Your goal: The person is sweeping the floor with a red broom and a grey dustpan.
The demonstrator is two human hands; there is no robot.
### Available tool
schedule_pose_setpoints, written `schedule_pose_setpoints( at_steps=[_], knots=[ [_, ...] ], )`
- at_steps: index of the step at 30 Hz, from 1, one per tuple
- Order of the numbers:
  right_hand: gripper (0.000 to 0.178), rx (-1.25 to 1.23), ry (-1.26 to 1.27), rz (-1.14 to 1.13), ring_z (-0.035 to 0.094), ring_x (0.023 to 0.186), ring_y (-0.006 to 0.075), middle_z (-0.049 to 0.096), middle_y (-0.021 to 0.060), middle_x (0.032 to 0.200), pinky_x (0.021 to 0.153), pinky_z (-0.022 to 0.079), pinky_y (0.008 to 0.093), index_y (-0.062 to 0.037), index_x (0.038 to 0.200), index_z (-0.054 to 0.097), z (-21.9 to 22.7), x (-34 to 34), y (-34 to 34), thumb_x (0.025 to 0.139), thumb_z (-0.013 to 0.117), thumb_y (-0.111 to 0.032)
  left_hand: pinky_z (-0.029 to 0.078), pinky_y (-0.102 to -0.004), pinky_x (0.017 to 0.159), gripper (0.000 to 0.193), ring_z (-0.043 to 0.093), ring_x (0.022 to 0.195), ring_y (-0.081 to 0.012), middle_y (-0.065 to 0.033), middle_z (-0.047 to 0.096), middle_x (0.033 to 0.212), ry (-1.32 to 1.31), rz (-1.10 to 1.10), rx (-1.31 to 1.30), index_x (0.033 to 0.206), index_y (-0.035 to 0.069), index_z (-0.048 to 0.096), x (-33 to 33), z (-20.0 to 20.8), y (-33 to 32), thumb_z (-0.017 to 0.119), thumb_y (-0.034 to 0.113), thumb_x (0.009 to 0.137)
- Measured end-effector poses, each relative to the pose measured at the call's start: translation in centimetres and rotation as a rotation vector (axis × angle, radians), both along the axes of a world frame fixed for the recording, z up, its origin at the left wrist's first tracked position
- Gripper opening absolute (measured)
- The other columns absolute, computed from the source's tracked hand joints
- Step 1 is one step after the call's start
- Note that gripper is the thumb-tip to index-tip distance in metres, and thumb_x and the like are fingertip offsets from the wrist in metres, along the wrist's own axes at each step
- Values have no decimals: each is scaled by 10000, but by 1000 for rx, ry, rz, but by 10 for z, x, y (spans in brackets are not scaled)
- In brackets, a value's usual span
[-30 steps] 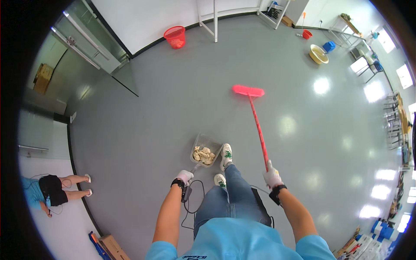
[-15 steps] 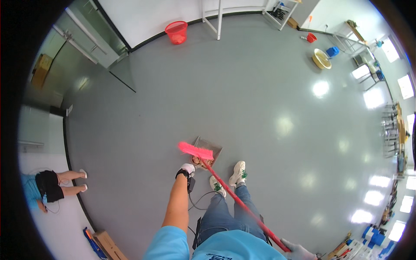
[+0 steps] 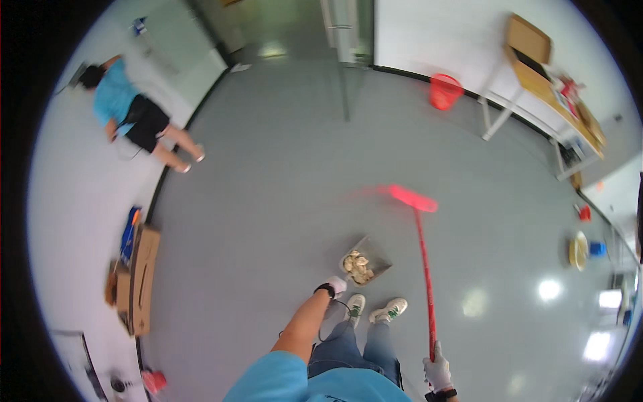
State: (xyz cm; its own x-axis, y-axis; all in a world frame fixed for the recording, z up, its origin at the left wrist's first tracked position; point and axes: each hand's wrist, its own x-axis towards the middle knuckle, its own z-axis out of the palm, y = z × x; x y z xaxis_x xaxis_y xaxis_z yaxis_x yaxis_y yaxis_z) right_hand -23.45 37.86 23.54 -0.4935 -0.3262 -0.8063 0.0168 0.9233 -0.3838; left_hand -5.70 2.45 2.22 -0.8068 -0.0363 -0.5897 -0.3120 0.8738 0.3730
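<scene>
My right hand (image 3: 437, 372), in a white glove, grips the red stick of a broom (image 3: 426, 278) near its upper end. The pink bristle head (image 3: 413, 199) is out ahead, beyond the dustpan and to its right, slightly blurred. With my left hand (image 3: 337, 286), gloved too, I hold a grey dustpan (image 3: 376, 256) by its rear end, just in front of my shoes. The handle itself is mostly hidden by my fingers. Inside the pan lie several crumpled pale scraps (image 3: 358, 266), which look like wadded paper.
A person (image 3: 127, 107) in a blue shirt stands by the left wall. Cardboard boxes (image 3: 144, 278) lean below. A red bin (image 3: 445, 92) and a table (image 3: 536, 80) line the far wall. At right are a basin (image 3: 578, 251) and a blue container (image 3: 597, 249). A glass door (image 3: 345, 33) stands ahead.
My view has turned to the left. The broom head has moved off the dustpan, forward and right, uncovering the scraps. My right hand has come forward with the stick; my left stays at the pan.
</scene>
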Motion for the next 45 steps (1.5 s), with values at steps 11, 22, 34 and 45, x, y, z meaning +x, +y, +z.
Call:
schedule_pose_setpoints(
  at_steps=[11,22,34,45],
  knots=[
    [623,-43,-316,12,452,399,117,451,40,511,352,383,265,-150,1287,206,35,43,24,722,463,-94,412,-326,439,96,523,606,-208,-101,527,701,-269,1617,499,740,25,520,-20,-6,-11,491,53,653],
    [594,-137,-420,-253,402,433,82,430,1,541,375,349,228,-108,1288,219,124,73,74,755,479,-75,428,-373,737,302,537,900,-290,-158,557,957,-328,1306,411,884,48,594,-1,11,-11,407,221,721],
    [611,-1,-21,175,499,403,190,494,95,524,365,414,299,-147,1280,198,8,42,-93,719,441,-131,261,-277,328,133,394,383,-168,-63,346,462,-156,1802,867,533,57,381,54,27,5,462,-13,613],
    [615,12,-477,79,555,697,237,545,179,773,616,439,323,-64,1267,228,104,60,47,724,498,-165,438,-324,469,134,552,600,-244,-130,557,700,-270,1383,373,759,17,536,34,31,-3,467,125,720]
  ],
)
